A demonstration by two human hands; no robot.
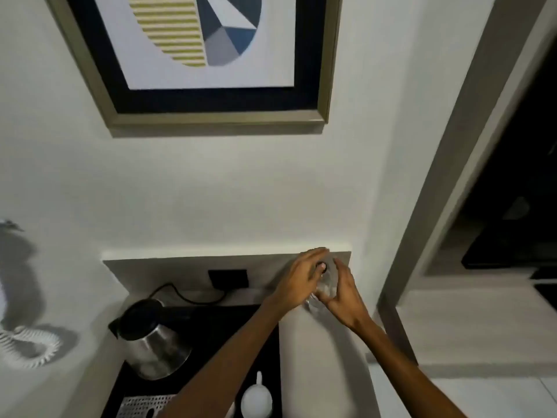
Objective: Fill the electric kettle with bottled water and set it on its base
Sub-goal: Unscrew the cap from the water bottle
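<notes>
Both forearms rose from the bottom of the frame and met right of centre, low against the white wall. The left hand (pixel 297 282) came in from the lower middle, its fingers curled over the top of a clear water bottle (pixel 321 292), the thumb tip showing near the cap end. The right hand (pixel 343 292) reached up from the lower right, palm turned inward and fingers wrapped on the bottle's side. The bottle was blurred and mostly covered by the two hands; whether its cap was on or off could not be told.

The electric kettle (pixel 153 339), steel-bodied with a black lid and spout, stood at lower left on a black tray (pixel 211 327), well apart from the hands. Its lid looked shut. A black cord (pixel 180 294) ran from behind it toward a dark wall socket (pixel 228 277) above the tray. A white cup (pixel 256 401) sat near the bottom edge, just beside the left forearm, and a perforated metal plate (pixel 141 405) lay at the tray's lower left corner. A framed picture (pixel 193 55) hung in the upper part of the frame, and a coiled white cable (pixel 30 345) lay at far left.
</notes>
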